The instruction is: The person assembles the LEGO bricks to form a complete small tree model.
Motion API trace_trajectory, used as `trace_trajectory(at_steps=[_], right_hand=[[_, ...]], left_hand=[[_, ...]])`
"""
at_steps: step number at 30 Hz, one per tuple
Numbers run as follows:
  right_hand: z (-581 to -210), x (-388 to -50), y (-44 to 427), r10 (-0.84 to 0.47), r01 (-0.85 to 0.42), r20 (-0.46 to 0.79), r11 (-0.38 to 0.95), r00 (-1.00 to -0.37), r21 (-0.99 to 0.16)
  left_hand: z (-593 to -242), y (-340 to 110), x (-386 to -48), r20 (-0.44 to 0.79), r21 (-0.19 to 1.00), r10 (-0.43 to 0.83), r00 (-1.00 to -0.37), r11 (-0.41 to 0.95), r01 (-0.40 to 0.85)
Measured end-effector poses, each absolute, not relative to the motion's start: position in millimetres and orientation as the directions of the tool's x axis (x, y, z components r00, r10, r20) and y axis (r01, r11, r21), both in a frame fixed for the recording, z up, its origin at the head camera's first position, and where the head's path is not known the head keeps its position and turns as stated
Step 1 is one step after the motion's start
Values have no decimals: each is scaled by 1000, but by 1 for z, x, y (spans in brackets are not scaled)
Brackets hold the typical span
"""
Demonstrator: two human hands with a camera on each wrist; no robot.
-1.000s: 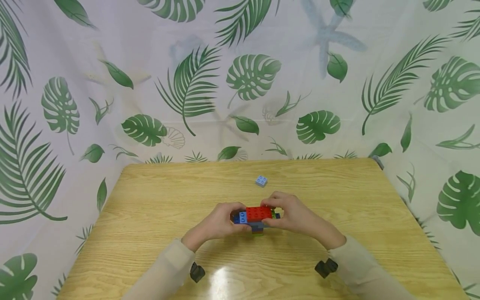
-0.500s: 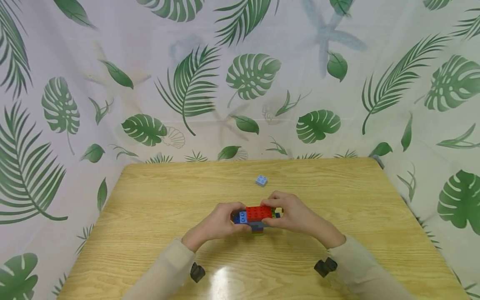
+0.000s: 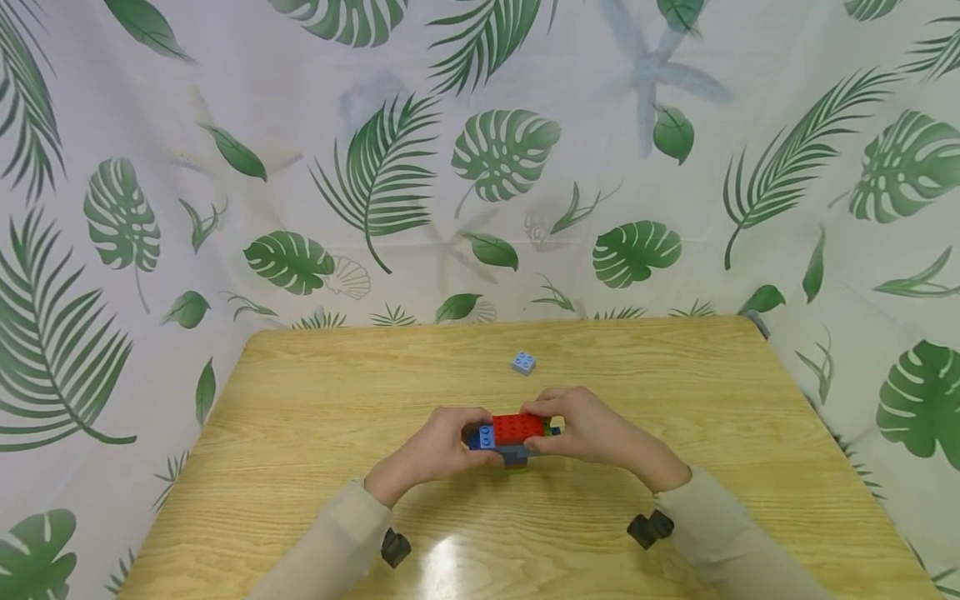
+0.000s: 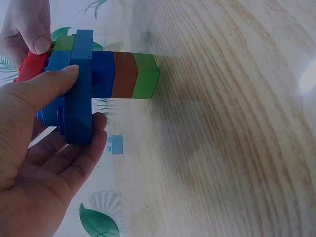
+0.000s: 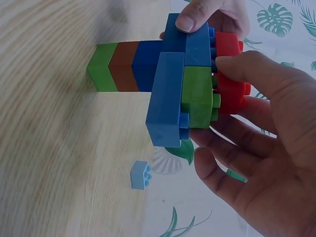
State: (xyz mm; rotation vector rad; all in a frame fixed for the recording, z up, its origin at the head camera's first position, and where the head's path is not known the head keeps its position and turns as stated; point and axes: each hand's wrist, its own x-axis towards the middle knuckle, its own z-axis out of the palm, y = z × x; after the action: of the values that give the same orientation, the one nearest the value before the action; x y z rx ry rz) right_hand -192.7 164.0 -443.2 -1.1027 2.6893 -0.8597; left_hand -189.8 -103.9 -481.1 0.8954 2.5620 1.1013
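A tower of toy building bricks stands on the table, its narrow column a green brick [image 5: 102, 67], a brown brick [image 5: 123, 67] and a dark blue brick [image 5: 148, 66]. Wider blue bricks [image 4: 79, 98] and a small green brick [image 5: 197, 98] sit across the column's top. My left hand [image 3: 438, 446] grips the left end of these blue bricks, thumb in front and fingers behind. My right hand [image 3: 592, 429] pinches a red brick [image 3: 517, 427] over the top layer. In the right wrist view, studs show between the red brick and the layer under it.
A loose light blue brick [image 3: 523, 362] lies on the wooden table [image 3: 337, 367] behind the tower. A white cloth [image 3: 420, 192] with green leaf prints hangs behind and at both sides of the table.
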Motion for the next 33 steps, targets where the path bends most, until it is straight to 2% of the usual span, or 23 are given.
trace_trajectory(at_steps=[11,21,33], right_hand=[[-442,-187,160,-672,-646,140,599,-727,-473],[-438,-181,154,-661,-666,149,665,-736,-339],[-435,-185,156,-672,-656,140,620,-727,-430]], left_hand=[[-481,-104,-191,36,718,615,-788,532,449],[-482,-104,-191,57,720,626,-777,514,466],[-479,-104,-192,52,716,630,-775,517,468]])
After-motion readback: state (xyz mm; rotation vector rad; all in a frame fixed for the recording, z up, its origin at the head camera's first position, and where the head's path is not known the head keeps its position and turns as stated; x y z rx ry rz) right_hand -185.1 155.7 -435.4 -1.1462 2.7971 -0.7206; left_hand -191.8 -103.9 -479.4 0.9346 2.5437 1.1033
